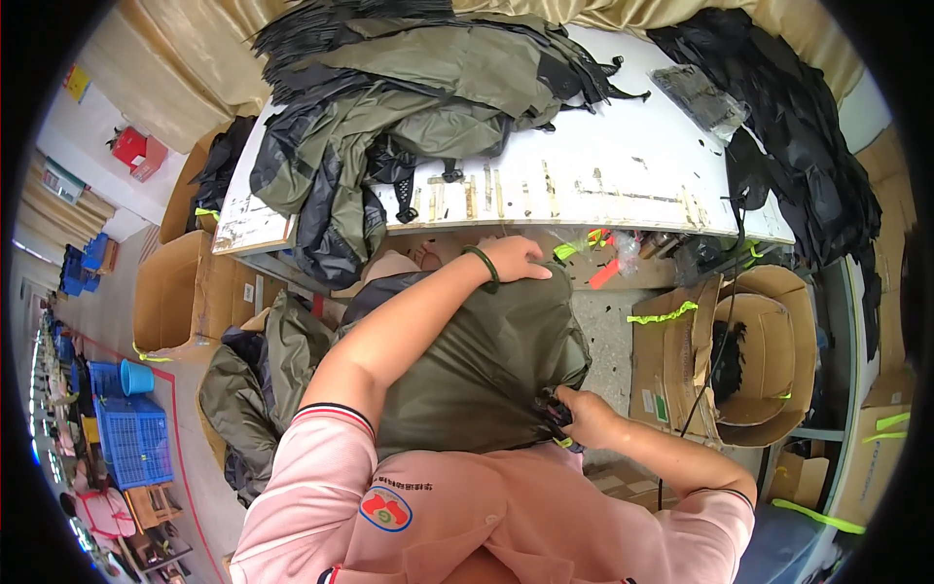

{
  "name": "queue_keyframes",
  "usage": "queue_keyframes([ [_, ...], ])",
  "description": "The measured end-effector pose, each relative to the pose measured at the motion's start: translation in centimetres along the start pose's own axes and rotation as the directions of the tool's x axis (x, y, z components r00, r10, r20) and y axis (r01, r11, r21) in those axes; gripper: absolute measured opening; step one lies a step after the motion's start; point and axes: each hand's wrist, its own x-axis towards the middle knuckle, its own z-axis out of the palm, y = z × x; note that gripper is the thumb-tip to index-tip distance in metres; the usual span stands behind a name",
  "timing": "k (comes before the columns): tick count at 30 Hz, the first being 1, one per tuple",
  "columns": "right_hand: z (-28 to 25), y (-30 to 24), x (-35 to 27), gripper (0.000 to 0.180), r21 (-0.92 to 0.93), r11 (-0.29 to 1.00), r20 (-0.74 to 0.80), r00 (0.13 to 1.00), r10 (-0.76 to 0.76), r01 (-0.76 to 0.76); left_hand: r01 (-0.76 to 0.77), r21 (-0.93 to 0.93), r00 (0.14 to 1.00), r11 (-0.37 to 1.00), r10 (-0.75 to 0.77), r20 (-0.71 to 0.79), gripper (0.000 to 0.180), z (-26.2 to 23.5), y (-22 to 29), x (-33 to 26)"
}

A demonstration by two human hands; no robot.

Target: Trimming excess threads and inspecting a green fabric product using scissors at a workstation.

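A large olive-green piece of thin shiny fabric (pixel 467 360) lies spread over my lap, its far edge near the table. My left hand (pixel 511 261), with a dark green bangle at the wrist, rests on that far edge with fingers stretched and slightly apart. At the fabric's near right corner, my right hand (pixel 589 417) is closed on a gathered black part with a bit of yellow-green showing below it. The fingertips there are partly hidden by the folds. More olive and black fabric (pixel 258 380) hangs in a heap to my left.
A white worktable (pixel 584 161) stands ahead, bearing a pile of olive and black pieces (pixel 428 88). Black fabric (pixel 778 117) drapes over its right end. Cardboard boxes stand at right (pixel 769 360) and left (pixel 195 292). A black cord (pixel 705 389) hangs by the right box.
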Motion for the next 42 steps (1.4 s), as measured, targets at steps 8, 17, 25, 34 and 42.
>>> queue_keyframes([
  [8,-10.4,0.0,-0.5,0.045,-0.19,0.98,-0.401,0.906,-0.137,0.064,-0.04,-0.67,0.97,0.742,0.191,0.153,0.04,-1.4,3.6,-6.0],
  [17,-16.3,0.6,2.3,0.045,-0.535,0.845,-0.294,0.933,-0.207,0.019,0.0,-0.797,0.971,0.605,0.19,0.144,0.04,-0.3,2.9,-8.2],
  [25,-15.6,0.3,3.6,0.046,-0.524,0.85,-0.213,0.957,-0.199,0.06,0.012,-0.793,0.961,0.61,0.212,0.177,0.042,-0.1,2.8,-8.3],
  [34,-16.0,0.0,3.7,0.046,-0.539,0.837,-0.191,0.954,-0.231,0.095,0.027,-0.794,0.946,0.607,0.241,0.217,0.044,-0.1,2.8,-8.3],
  [42,-16.3,0.7,3.4,0.039,-0.587,0.806,-0.195,0.952,-0.234,0.078,0.023,-0.809,0.934,0.587,0.277,0.227,0.042,0.0,2.9,-8.2],
])
